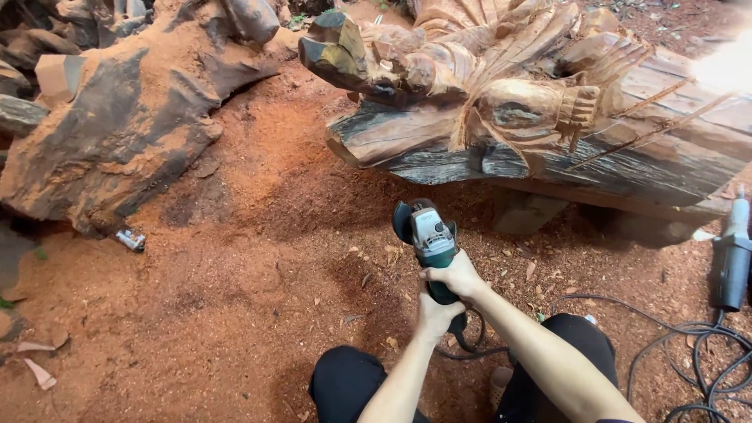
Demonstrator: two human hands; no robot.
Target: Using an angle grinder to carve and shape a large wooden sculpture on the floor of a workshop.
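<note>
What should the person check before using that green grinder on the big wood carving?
1. Grip: right hand and left hand both hold the green angle grinder: ok.
2. Distance: the grinder is held off the wood carving, not touching: ok.
3. Cord: black cables lie looped on the ground by the legs: not ok.
4. Hand protection: both hands are bare: not ok.
5. Ground: covered in loose sawdust and chips: cannot tell if footing is firm.
6. Second power tool lies on the ground to the right, apart from the hands: ok.
</note>
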